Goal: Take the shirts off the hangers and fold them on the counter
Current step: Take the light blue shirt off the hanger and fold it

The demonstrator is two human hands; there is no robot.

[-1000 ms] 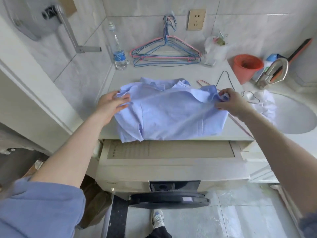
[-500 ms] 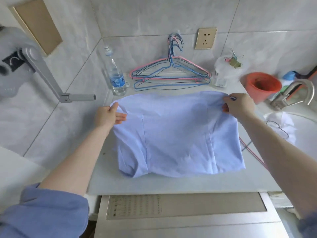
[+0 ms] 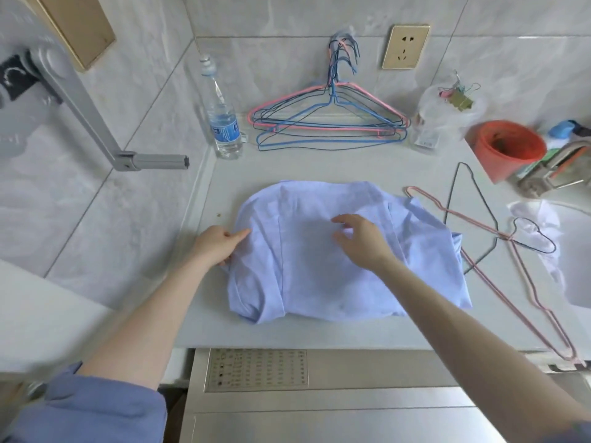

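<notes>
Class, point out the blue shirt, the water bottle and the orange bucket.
blue shirt (image 3: 313,282), head view, middle of the cloth.
water bottle (image 3: 225,131), head view, its blue label.
orange bucket (image 3: 489,166), head view, outer wall.

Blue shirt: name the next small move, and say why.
Probably lower the right hand flat and sweep right across the blue shirt: its right side lies bunched and creased, while the left hand holds the left edge, so the cloth is anchored for smoothing.
</notes>
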